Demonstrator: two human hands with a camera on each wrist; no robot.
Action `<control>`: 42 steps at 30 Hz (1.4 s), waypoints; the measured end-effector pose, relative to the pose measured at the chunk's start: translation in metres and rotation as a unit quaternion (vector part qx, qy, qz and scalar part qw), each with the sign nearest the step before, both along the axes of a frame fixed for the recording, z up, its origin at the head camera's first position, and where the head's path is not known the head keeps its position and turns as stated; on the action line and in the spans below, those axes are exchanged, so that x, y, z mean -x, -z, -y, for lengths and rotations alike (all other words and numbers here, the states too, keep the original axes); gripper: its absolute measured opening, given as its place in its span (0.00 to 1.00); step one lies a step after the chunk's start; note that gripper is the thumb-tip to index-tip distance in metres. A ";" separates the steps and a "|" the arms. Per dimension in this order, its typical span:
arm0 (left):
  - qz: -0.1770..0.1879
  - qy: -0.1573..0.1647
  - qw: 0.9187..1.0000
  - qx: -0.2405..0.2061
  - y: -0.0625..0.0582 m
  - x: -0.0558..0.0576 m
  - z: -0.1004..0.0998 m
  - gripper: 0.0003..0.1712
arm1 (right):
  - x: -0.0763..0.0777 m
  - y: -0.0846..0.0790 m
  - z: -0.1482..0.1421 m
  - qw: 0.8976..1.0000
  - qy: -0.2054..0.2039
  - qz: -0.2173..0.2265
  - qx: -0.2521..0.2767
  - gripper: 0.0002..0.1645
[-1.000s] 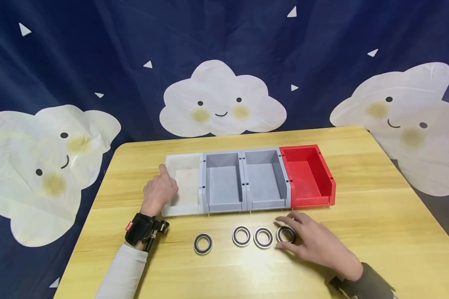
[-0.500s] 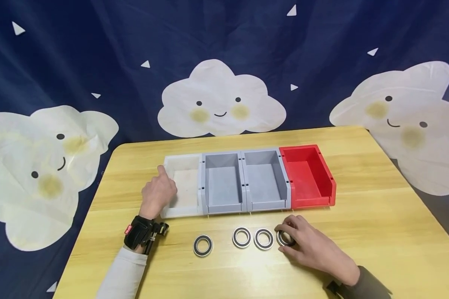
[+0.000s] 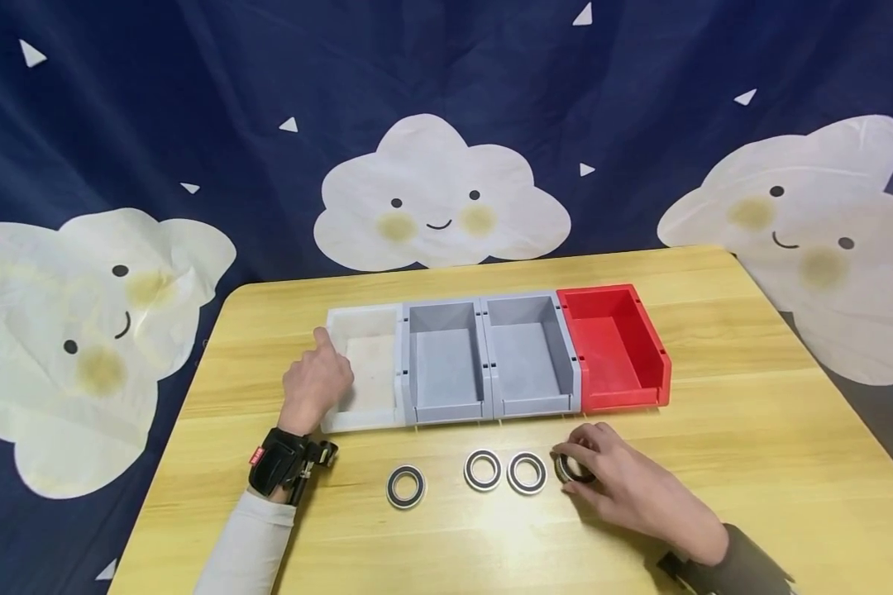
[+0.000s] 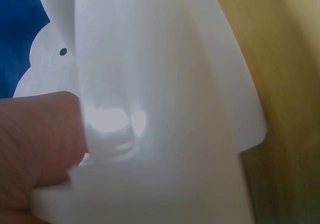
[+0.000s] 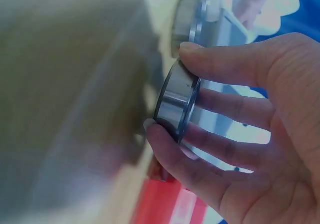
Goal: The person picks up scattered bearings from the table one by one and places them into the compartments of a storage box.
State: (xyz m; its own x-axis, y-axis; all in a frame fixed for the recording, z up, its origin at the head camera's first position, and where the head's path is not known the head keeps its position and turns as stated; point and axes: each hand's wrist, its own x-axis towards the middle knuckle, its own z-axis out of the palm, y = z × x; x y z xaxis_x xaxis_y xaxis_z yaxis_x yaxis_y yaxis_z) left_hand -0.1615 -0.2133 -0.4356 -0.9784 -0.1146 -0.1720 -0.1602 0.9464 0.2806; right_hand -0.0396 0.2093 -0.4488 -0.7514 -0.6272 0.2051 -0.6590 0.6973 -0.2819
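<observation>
A bearing (image 5: 176, 99), a steel ring with a black face, is pinched at its rim between thumb and finger of my right hand (image 3: 625, 487). It looks tilted relative to the bearing behind it in the right wrist view; a gap below it cannot be judged. Three more bearings lie flat on the table to the left: one close by (image 3: 527, 473), its neighbour (image 3: 483, 470) and one farther off (image 3: 405, 487). My left hand (image 3: 317, 380) grips the left side wall of the white bin (image 3: 363, 420); its fingers are partly hidden in both views.
Joined to the white bin in one row are a grey bin (image 3: 446, 351), a second grey bin (image 3: 530, 347) and a red bin (image 3: 603, 347). They stand on a wooden table (image 3: 752, 430). Behind it hangs a dark blue curtain (image 3: 446, 58) with white clouds.
My right hand's fingers have closed on the rightmost bearing, which has tilted and shifted slightly right. My left hand stays at the white bin. The other bearings have not moved.
</observation>
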 end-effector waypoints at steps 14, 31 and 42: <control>-0.010 0.001 1.000 0.008 -0.001 -0.001 0.003 0.31 | 0.018 -0.054 -0.004 0.996 -0.010 -0.090 0.001 0.31; 0.001 -0.005 1.000 0.005 0.001 0.002 0.000 0.28 | 0.066 -0.104 -0.026 0.989 0.020 -0.146 0.029 0.39; -0.001 -0.009 1.000 0.009 0.001 0.003 -0.002 0.28 | 0.097 -0.110 -0.035 0.991 0.014 -0.131 0.024 0.34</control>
